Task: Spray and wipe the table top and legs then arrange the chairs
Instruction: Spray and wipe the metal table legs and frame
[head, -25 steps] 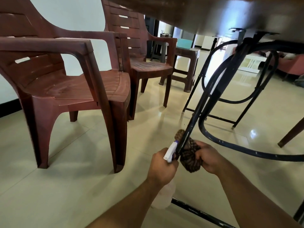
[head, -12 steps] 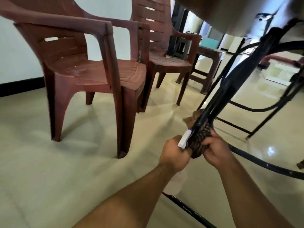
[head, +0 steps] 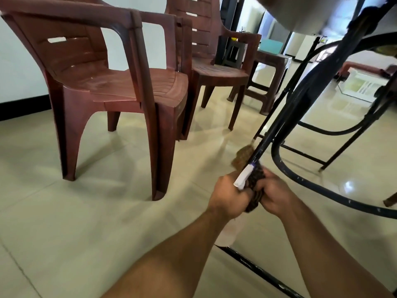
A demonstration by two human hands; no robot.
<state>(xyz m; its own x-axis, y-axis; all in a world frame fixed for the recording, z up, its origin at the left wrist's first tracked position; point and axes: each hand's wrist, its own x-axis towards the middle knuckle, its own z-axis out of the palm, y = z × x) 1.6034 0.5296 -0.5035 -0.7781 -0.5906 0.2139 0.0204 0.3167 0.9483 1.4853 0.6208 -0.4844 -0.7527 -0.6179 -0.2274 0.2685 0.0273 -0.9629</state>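
Table leg [head: 266, 138]: black metal tube, held low down between my hands. Its long axis climbs from them up, away and rightward to the table top [head: 311, 16].
Right hand [head: 272, 194]: fingers curled round the cloth [head: 256, 181], clamping it onto the leg. This is the hand on the tube.
Cloth: dark, patterned, bunched round the leg; a brown end pokes out just above my knuckles.
Left hand [head: 227, 196]: fist closed round the spray bottle [head: 243, 177], pressed against the cloth from the left. The white nozzle points up along the leg and the pale body hangs below my wrist.
Next stroke, as I judge it: run the cloth along the tube, up and away from me.
In the way: a curved ring brace [head: 300, 183] sweeps just right of my right hand, and more black tubes crowd the leg higher up. A floor bar [head: 257, 269] lies under my forearms.
Farther left: two red-brown plastic chairs [head: 120, 82] side by side, well apart from the leg, not yet arranged. A brown stool [head: 270, 67] stands beyond them.
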